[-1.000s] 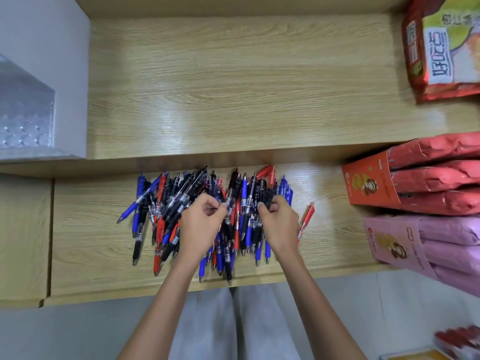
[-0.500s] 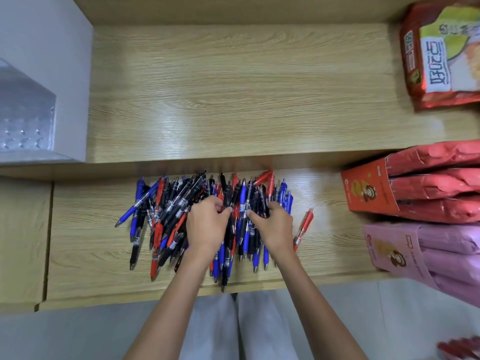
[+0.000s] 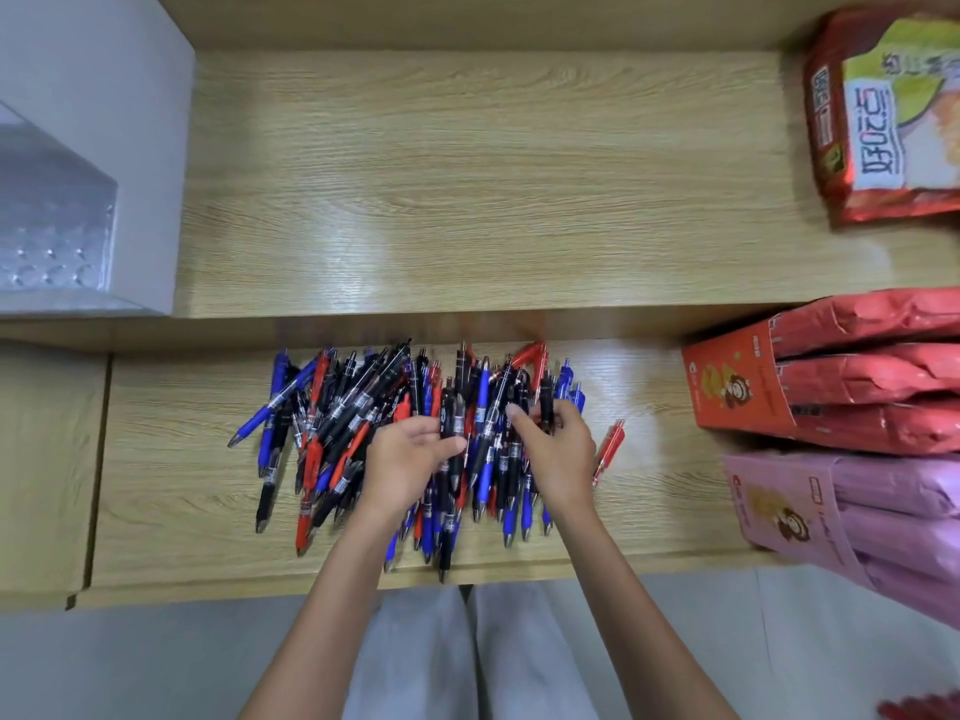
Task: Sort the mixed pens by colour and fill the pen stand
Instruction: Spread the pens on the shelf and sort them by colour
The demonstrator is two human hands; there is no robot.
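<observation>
- Mixed pens (image 3: pixel 343 423) heaped on the lower wooden surface (image 3: pixel 171 485).
- Left hand (image 3: pixel 410 454) fingers pinch a black pen (image 3: pixel 450 407); right hand (image 3: pixel 558 454) fingers curl round a second black pen (image 3: pixel 545 400).
- Light, stiff, slick barrels, likely to roll; best gripped mid-barrel.

left forearm (image 3: pixel 332 589) + right forearm (image 3: pixel 623 589): bare, reaching far, converging | left hand (image 3: pixel 410 459): thumb+fingers pinch pens (image 3: pixel 451 407) | right hand (image 3: pixel 558 454): fingers curled on pens, just right of left hand, not touching
</observation>
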